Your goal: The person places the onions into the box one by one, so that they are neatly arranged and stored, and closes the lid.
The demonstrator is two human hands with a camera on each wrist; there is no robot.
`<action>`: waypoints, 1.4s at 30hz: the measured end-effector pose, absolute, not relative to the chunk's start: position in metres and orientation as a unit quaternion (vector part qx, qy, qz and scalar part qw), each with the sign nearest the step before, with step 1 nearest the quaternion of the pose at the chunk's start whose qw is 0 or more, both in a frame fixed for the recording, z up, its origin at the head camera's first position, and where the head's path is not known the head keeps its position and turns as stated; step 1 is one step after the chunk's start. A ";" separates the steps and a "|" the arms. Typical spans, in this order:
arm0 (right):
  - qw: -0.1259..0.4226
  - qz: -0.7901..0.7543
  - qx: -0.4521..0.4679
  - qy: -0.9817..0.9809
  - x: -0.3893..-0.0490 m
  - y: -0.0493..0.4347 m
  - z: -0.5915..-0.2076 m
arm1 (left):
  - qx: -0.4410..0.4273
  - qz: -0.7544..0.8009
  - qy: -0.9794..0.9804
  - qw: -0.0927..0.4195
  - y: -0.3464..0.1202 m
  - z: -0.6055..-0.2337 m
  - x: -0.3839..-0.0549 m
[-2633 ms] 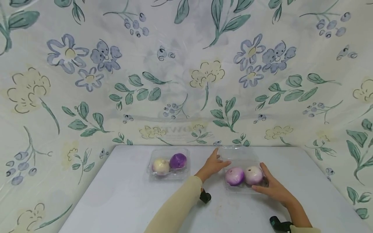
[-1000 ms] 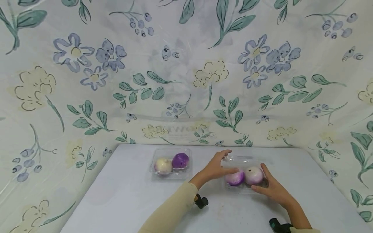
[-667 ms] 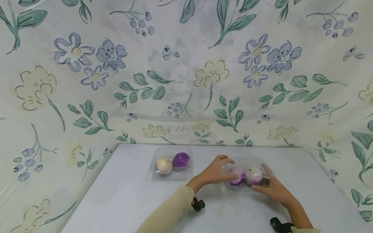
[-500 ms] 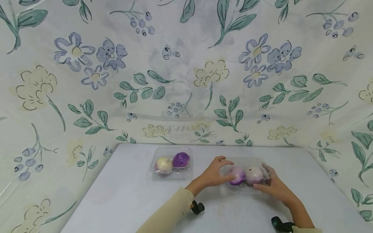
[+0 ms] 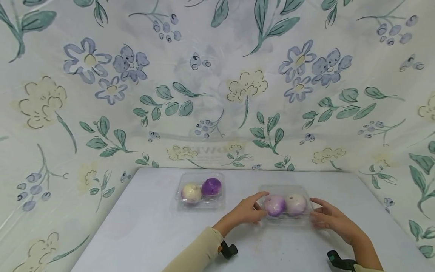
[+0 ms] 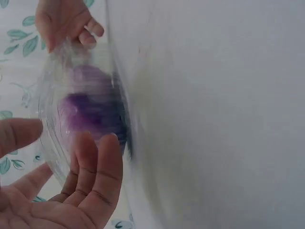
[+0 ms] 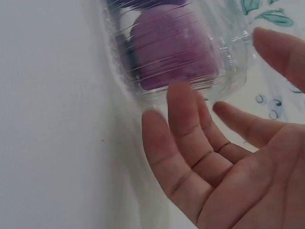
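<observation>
A clear plastic clamshell box (image 5: 286,189) sits on the right half of the table, its lid lying down over a pale purple onion (image 5: 274,206) and a whiter onion (image 5: 296,204). At the box's left end is my left hand (image 5: 245,211); in the left wrist view its loosely bent fingers (image 6: 108,176) are against or very near the plastic. My right hand (image 5: 334,222) is by the right end, fingers spread and relaxed. In the right wrist view its fingertips (image 7: 180,102) are close to the box wall; whether they touch is unclear.
Left of my hands, a second clear plastic box (image 5: 200,206) holds a yellowish-white onion (image 5: 191,193) and a deep purple onion (image 5: 211,187). Both boxes stand on a white table (image 5: 142,226). A floral curtain (image 5: 217,83) hangs behind its back edge and along the sides.
The lid of the right box, standing raised at the back earlier, has come down over the onions. My left hand has drawn back to the left end; my right hand has shifted right, off the onion.
</observation>
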State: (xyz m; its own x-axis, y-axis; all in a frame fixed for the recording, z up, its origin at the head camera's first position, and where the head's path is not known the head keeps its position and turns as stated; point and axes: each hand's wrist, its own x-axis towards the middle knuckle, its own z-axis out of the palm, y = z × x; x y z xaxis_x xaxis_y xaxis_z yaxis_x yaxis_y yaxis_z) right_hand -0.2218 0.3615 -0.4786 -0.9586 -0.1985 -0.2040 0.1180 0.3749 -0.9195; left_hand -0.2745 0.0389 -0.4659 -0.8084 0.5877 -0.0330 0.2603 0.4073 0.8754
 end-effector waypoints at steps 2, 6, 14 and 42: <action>0.155 -0.578 -0.033 0.801 -0.222 0.365 -0.478 | 0.245 0.517 0.799 0.187 0.041 -0.467 -0.272; 0.166 -0.602 -0.044 0.780 -0.221 0.366 -0.475 | 0.217 0.575 0.764 0.195 0.045 -0.471 -0.267; 0.174 -0.624 -0.041 0.761 -0.220 0.363 -0.475 | 0.187 0.622 0.732 0.205 0.047 -0.471 -0.264; 0.027 -0.474 -0.126 0.871 -0.222 0.340 -0.473 | 0.367 0.348 0.861 0.050 0.036 -0.466 -0.278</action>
State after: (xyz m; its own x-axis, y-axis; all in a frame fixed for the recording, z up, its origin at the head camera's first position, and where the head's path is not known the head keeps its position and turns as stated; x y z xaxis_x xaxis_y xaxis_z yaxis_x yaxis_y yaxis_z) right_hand -0.2218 0.3402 -0.4732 -0.9667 -0.2454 0.0727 -0.1943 0.5187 -0.8326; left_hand -0.2775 0.0360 -0.4664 -0.7257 0.6668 0.1695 0.5974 0.4886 0.6359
